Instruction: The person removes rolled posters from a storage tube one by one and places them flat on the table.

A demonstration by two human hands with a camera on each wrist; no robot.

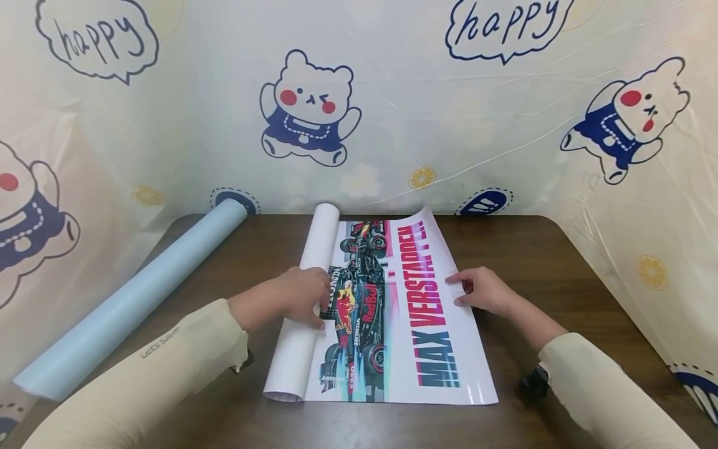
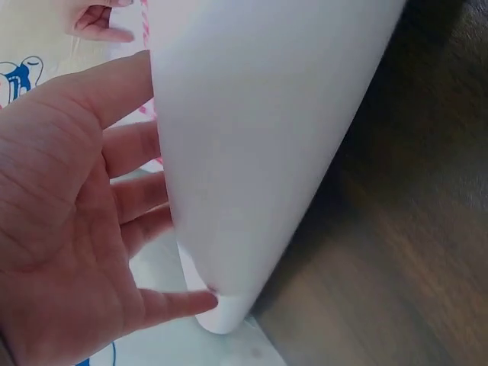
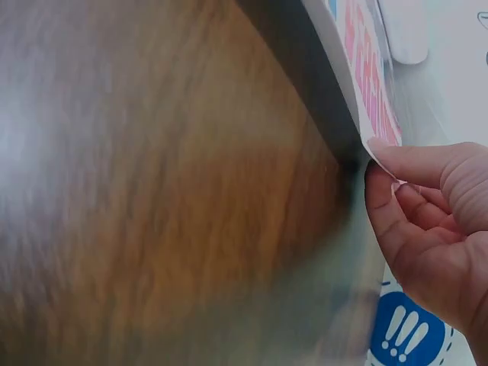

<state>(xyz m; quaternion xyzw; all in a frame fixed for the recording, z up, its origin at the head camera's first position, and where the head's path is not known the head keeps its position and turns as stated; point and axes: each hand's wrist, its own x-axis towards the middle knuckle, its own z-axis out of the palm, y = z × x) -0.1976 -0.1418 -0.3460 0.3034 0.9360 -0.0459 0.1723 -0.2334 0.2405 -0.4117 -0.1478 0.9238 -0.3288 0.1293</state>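
Note:
A poster [image 1: 401, 349] with a racing car and the words "MAX VERSTAPPEN" lies partly unrolled on the table, its left side still wound into a white roll [image 1: 294, 355]. My left hand [image 1: 303, 296] reaches over this roll, fingers and thumb spread and touching its printed side. In the left wrist view the palm stays off the white roll [image 2: 236, 152], and the little finger overlaps it. My right hand [image 1: 487, 292] pinches the poster's right edge between thumb and fingers. The right wrist view shows that edge [image 3: 358, 107] raised from the wood.
A long light-blue roll [image 1: 146, 287] lies slanted along the left side of the brown table [image 1: 521, 262]. Behind the table hangs a pale cloth [image 1: 404, 125] printed with bears and "happy" bubbles.

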